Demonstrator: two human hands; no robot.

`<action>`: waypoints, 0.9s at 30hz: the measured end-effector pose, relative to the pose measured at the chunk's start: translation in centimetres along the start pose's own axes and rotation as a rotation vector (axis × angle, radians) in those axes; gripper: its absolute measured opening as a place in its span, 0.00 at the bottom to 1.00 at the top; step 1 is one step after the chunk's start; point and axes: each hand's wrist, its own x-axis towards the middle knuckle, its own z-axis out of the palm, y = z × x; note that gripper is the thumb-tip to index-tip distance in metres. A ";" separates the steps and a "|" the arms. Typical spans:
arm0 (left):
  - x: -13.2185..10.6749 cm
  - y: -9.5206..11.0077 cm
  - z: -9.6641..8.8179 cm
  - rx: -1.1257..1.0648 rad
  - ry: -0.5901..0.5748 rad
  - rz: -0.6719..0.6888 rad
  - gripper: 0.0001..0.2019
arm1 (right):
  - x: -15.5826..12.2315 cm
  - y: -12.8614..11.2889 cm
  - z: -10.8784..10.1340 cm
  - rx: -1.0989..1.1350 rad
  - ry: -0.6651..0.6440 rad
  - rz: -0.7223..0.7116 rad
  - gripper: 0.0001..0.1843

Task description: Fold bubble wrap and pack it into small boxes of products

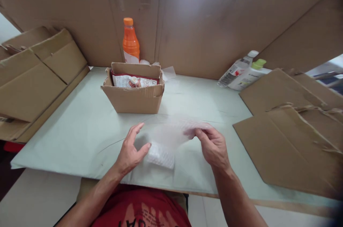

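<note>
- At the near edge of the worktop, a sheet of clear wrap is held up just above the surface, between the two hands.
- The wrap's right end is pinched by the right hand; its fingers are closed narrowly on the film.
- The left hand is seen with fingers spread wide and curved, gripping nothing. Its thumb is laid against the left side of a small white packet.
- The packet is lying flat on the worktop under the wrap's lower end, nearer the left hand than the right. Whether wrap and packet are one piece cannot be told.
- Just beyond the hands, an open box is set upright, with a red-and-white pouch seen inside it.
- Behind the box, an orange bottle is stood against a cardboard wall.
- Far right, two white bottles are laid on their sides, touching each other.
- Brown paper bags are spread flat on the right, well apart from the hands.
- Flattened cartons are stacked at the left edge.
</note>
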 end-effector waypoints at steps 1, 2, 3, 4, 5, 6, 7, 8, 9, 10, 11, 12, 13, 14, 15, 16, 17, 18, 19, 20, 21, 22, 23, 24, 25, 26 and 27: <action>0.3 0.1 0.1 -0.061 -0.051 -0.040 0.33 | -0.1 -0.3 0.3 0.028 -0.008 0.001 0.09; 0.6 0.2 0.3 -0.133 -0.113 -0.079 0.37 | -0.1 -0.5 0.7 0.052 -0.007 0.006 0.09; 0.7 0.3 0.5 -0.210 -0.180 -0.114 0.40 | 0.0 -0.6 1.1 0.072 0.005 0.015 0.09; 0.8 0.4 0.8 -0.289 -0.245 -0.151 0.42 | 0.1 -0.6 1.5 0.084 0.026 0.026 0.09; 0.7 0.4 1.1 -0.367 -0.302 -0.197 0.43 | 0.3 -0.5 1.9 0.088 0.050 0.040 0.09; 0.5 0.5 1.4 -0.436 -0.346 -0.255 0.43 | 0.5 -0.3 2.3 0.082 0.074 0.055 0.10; 0.3 0.5 1.6 -0.491 -0.370 -0.320 0.42 | 0.9 0.0 2.6 0.068 0.094 0.068 0.10; -0.1 0.5 1.8 -0.533 -0.377 -0.384 0.41 | 1.3 0.4 2.9 0.045 0.109 0.081 0.11; -0.4 0.5 2.0 -0.562 -0.372 -0.440 0.41 | 1.8 1.0 3.1 0.014 0.118 0.093 0.11; -0.7 0.4 2.0 -0.576 -0.359 -0.481 0.41 | 2.3 1.8 3.2 -0.036 0.118 0.106 0.12; -1.0 0.4 2.0 -0.580 -0.340 -0.507 0.42 | 2.9 2.6 3.3 -0.098 0.109 0.120 0.14; -1.2 0.3 2.0 -0.576 -0.320 -0.522 0.43 | 3.4 3.4 3.3 -0.162 0.092 0.133 0.15; -1.3 0.2 1.9 -0.569 -0.303 -0.531 0.43 | 3.9 4.2 3.3 -0.220 0.074 0.147 0.16; -1.4 0.2 1.8 -0.559 -0.290 -0.539 0.42 | 4.3 4.9 3.2 -0.280 0.062 0.158 0.17; -1.5 0.1 1.7 -0.548 -0.279 -0.547 0.42 | 4.5 5.5 3.0 -0.342 0.056 0.162 0.19; -1.5 0.1 1.6 -0.538 -0.270 -0.554 0.41 | 4.4 5.9 2.7 -0.405 0.051 0.158 0.22; -1.5 0.1 1.5 -0.528 -0.268 -0.562 0.40 | 4.1 6.1 2.4 -0.467 0.036 0.142 0.25; -1.5 0.1 1.4 -0.516 -0.272 -0.569 0.39 | 3.6 6.0 1.9 -0.535 0.000 0.106 0.28; -1.5 0.1 1.4 -0.503 -0.283 -0.576 0.38 | 2.7 5.8 1.3 -0.603 -0.052 0.051 0.28; -1.5 0.1 1.3 -0.488 -0.297 -0.581 0.37 | 1.6 5.3 0.7 -0.665 -0.108 -0.019 0.27; -1.4 0.1 1.4 -0.473 -0.312 -0.585 0.36 | 0.4 4.8 0.2 -0.715 -0.156 -0.094 0.26; -1.4 0.1 1.4 -0.461 -0.327 -0.588 0.35 | -0.9 4.2 -0.3 -0.764 -0.193 -0.167 0.25; -1.3 0.1 1.5 -0.452 -0.338 -0.588 0.34 | -2.3 3.5 -0.6 -0.807 -0.220 -0.229 0.25; -1.2 0.1 1.7 -0.445 -0.347 -0.587 0.33 | -3.6 3.0 -0.6 -0.840 -0.246 -0.273 0.26; -1.0 0.0 1.8 -0.439 -0.352 -0.584 0.31 | -4.7 2.6 -0.4 -0.858 -0.280 -0.304 0.27; -0.9 0.0 2.0 -0.435 -0.355 -0.579 0.29 | -5.7 2.4 0.1 -0.864 -0.325 -0.326 0.28; -0.8 0.0 2.2 -0.431 -0.358 -0.573 0.27 | -6.4 2.3 0.7 -0.866 -0.372 -0.344 0.29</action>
